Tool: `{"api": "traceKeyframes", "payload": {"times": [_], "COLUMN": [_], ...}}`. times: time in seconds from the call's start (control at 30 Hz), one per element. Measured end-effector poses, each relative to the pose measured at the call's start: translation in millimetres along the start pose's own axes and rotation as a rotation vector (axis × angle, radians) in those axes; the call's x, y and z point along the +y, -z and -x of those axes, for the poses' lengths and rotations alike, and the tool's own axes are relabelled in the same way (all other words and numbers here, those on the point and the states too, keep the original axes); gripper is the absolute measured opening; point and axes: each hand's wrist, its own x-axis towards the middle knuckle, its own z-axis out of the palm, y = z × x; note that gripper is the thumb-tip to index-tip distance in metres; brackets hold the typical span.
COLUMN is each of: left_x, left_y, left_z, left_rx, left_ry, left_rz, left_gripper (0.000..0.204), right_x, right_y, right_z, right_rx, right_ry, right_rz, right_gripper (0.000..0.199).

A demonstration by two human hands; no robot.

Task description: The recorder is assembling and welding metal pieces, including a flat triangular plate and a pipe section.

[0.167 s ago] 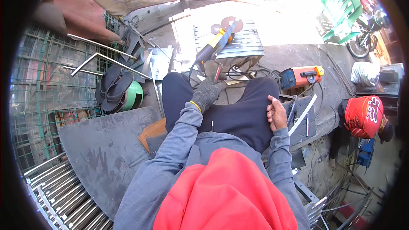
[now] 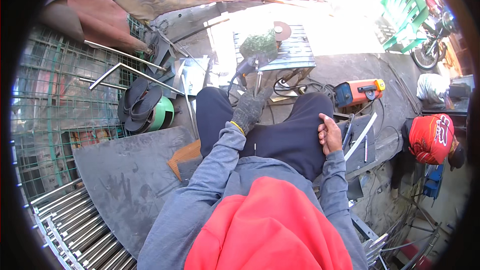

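My left hand (image 2: 246,111), in a grey knit glove with a yellow cuff, grips the narrow shank of a flat rectangular plate (image 2: 260,47) with a dark, greenish, glossy face. The plate stands up past my knees and partly hides an angle grinder (image 2: 244,66) lying by a small slatted metal table (image 2: 299,52). A brown round disc (image 2: 281,30) shows beyond the plate's edge. Bare and empty, my right hand (image 2: 330,134) rests against my right thigh, palm partly up, fingers loosely curled and apart.
An orange welding machine (image 2: 352,93) with cables sits ahead right. To the left are sandals (image 2: 142,107), a green helmet-like shell (image 2: 164,112), a bent metal tube (image 2: 120,67) and a dark sheet (image 2: 135,180). Another person in red (image 2: 430,137) bends over at far right.
My left hand has turned the plate from nearly edge-on to face-on, so it covers more of the grinder. My right hand's fingers have curled slightly. The whole view has shifted a little.
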Motion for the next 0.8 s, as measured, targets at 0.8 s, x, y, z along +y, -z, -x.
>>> {"api": "traceKeyframes", "payload": {"times": [0.8], "left_x": [35.2], "left_y": [20.1], "left_z": [33.9], "left_rx": [-0.903], "left_ry": [0.062], "left_rz": [1.088], "left_gripper": [0.03], "right_x": [6.1], "right_y": [0.7], "right_z": [-0.6], "right_rx": [0.036], "right_ry": [0.003], "right_rz": [-0.035], "right_gripper": [0.037]}}
